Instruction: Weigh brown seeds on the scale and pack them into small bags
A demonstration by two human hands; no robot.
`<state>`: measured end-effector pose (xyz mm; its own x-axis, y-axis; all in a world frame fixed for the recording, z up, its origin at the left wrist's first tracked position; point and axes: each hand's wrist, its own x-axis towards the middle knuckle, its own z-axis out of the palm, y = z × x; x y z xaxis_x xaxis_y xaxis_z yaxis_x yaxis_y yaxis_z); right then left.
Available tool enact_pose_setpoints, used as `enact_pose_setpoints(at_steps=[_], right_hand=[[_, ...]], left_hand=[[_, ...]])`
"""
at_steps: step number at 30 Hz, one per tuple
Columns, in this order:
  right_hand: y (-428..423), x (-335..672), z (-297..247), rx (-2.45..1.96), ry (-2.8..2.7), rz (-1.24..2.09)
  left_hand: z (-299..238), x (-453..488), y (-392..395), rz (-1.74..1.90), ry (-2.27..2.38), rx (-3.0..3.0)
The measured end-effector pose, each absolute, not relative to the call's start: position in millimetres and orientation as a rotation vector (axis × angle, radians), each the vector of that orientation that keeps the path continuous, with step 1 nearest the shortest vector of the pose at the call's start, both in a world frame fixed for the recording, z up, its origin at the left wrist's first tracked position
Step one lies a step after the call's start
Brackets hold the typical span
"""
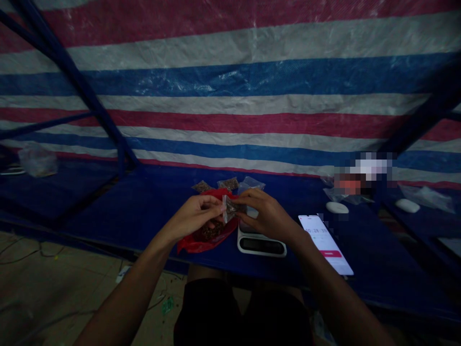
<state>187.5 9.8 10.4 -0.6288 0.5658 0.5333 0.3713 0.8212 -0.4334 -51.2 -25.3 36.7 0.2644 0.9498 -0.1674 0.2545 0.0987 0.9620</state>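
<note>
Both my hands meet over the blue table, pinching a small clear plastic pouch [229,208] with dark brown bits inside. My left hand [194,216] grips its left edge with closed fingers. My right hand [264,214] holds the right edge, fingers curled. Under my left hand lies a red plastic bag [201,242] holding more of the dark brown material. A white digital scale [261,244] sits just below my right hand.
Two filled small pouches [216,185] and an empty clear one [252,182] lie behind the red bag. A lit phone [326,244] lies right of the scale. White oval objects [336,207] and plastic bags sit farther right. A striped tarp hangs behind; blue frame bars stand at left.
</note>
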Motion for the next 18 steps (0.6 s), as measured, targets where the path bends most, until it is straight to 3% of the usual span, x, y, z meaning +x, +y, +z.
enact_pose_setpoints(at_steps=[10, 18], right_hand=[[6.5, 186.4, 9.9, -0.69, -2.315, 0.406], [-12.1, 172.9, 13.3, -0.822, -2.088, 0.749]], left_hand=[[30.2, -54.5, -26.0, 0.76, 1.152, 1.339], [28.1, -53.2, -30.5, 0.761, 1.135, 1.307]])
